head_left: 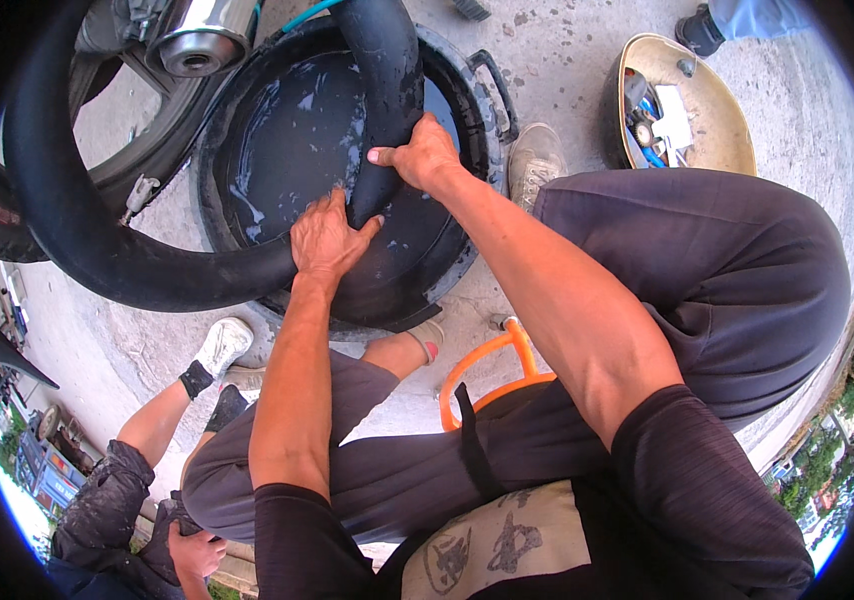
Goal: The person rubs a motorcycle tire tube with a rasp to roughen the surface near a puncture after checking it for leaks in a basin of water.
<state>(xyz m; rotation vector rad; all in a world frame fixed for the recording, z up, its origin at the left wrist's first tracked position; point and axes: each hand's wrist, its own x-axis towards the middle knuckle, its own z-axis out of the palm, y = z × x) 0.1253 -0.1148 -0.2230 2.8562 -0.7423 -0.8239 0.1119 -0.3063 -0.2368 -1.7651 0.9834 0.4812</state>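
A black inner tube [77, 240] loops from the left into a black basin [211, 150] of dark water. My left hand [329, 235] grips the part of the tube low inside the basin, its fingers wrapped over it and thumb out to the right. My right hand [417, 155] holds the rising part of the tube a little higher and to the right, with the thumb pressed on its side. Part of the tube between and under my hands sits in the water; how deep is hard to tell.
A motorbike wheel [157, 140] and silver exhaust [197, 40] stand at upper left. A pale tray [722, 120] of tools lies at upper right. An orange metal frame [477, 370] is beneath me. Other people's legs [147, 440] and a foot [702, 30] are nearby.
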